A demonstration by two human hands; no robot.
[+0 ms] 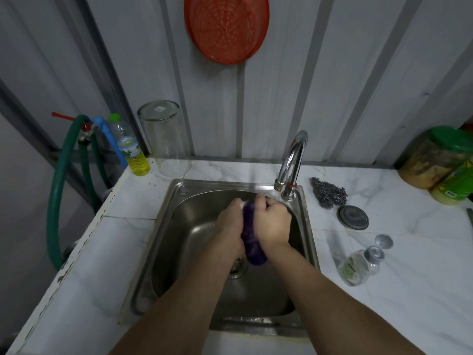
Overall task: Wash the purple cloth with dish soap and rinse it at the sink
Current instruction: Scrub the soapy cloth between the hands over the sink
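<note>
Both hands over sink (163,226): left hand (230,224) and right hand (272,222) fingers gripping bunched purple cloth (252,239).

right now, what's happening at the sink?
A person is working the purple cloth between both hands over the steel sink. The left hand and the right hand each grip it, bunched into a roll above the drain. A bit of white, possibly suds, shows at the top of the cloth. Whether water runs from the faucet cannot be told. A clear soap bottle lies on the counter to the right.
</note>
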